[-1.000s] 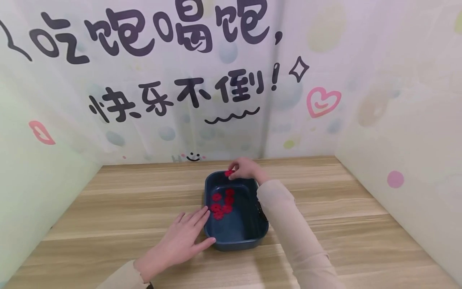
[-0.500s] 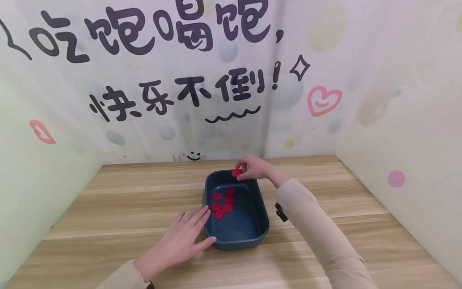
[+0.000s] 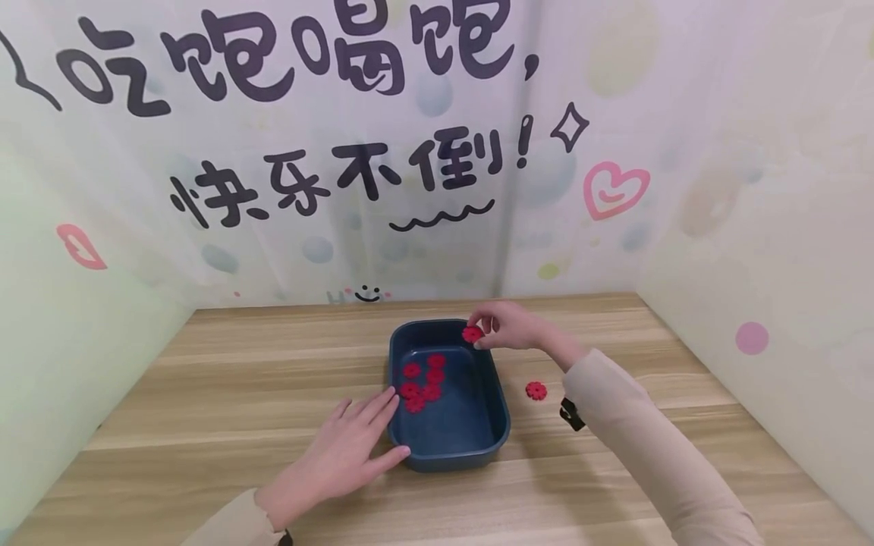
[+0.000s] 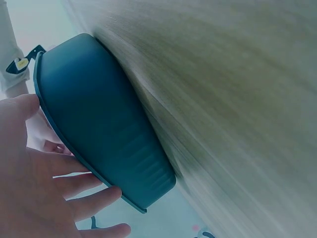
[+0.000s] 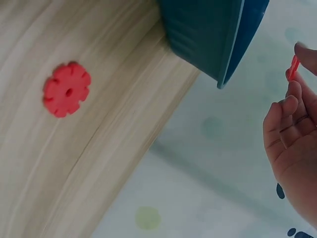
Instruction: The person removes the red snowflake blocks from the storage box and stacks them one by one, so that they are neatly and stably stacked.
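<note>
A dark blue rectangular bin [image 3: 451,459] stands on the wooden table, several red snowflake discs [image 3: 411,371] lying on its floor toward the left. My left hand [image 3: 344,447] rests its straight fingers and thumb against the bin's left rim; the left wrist view shows the fingertips [image 4: 115,192] touching that rim. Above the bin's far right corner, my right hand [image 3: 508,326] pinches one red snowflake disc [image 3: 472,334] between thumb and finger. In the right wrist view this held disc [image 5: 293,68] appears edge-on. Another red snowflake disc [image 3: 536,390] lies flat on the table, right of the bin.
The wooden table [image 3: 273,356] extends around the bin. A white printed backdrop [image 3: 437,250] rises at the table's far edge, with pale walls at left and right. A black strap piece [image 3: 572,414] shows at the right sleeve.
My right hand has moved to the right along the bin's far rim, carrying its disc. The disc on the table has come into sight as the right forearm shifted. My left hand stays still.
</note>
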Action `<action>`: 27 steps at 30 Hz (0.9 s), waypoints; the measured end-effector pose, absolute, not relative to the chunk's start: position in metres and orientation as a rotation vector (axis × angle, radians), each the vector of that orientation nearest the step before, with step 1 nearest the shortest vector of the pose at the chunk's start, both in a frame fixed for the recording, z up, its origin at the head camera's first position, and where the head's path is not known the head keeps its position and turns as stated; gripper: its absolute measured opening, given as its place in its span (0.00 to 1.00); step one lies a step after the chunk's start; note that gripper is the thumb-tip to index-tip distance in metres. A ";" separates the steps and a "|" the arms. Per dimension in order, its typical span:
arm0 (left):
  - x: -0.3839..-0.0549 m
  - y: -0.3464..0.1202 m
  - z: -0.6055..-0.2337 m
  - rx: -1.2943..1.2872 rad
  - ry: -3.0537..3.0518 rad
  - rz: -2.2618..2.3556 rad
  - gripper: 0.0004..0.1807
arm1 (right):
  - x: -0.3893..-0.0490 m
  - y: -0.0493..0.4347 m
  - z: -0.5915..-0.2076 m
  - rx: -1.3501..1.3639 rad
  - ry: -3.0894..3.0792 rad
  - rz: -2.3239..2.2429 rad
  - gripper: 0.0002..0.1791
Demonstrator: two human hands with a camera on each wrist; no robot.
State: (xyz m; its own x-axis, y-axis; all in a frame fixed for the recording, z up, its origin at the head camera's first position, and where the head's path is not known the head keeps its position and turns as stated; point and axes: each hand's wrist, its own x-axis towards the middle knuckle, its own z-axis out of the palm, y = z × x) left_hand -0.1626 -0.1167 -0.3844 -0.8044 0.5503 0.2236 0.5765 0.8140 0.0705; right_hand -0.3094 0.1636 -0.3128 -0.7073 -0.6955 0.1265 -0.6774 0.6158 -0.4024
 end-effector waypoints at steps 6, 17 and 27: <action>-0.162 -0.117 -0.384 -0.885 -2.801 -0.197 0.39 | -0.305 0.181 -0.318 -1.157 2.775 -0.687 0.15; -0.163 -0.117 -0.384 -0.883 -2.806 -0.182 0.41 | -0.296 0.220 -0.334 -1.139 2.793 -0.753 0.15; -0.163 -0.117 -0.383 -0.885 -2.807 -0.178 0.41 | -0.287 0.247 -0.349 -1.070 2.755 -0.763 0.15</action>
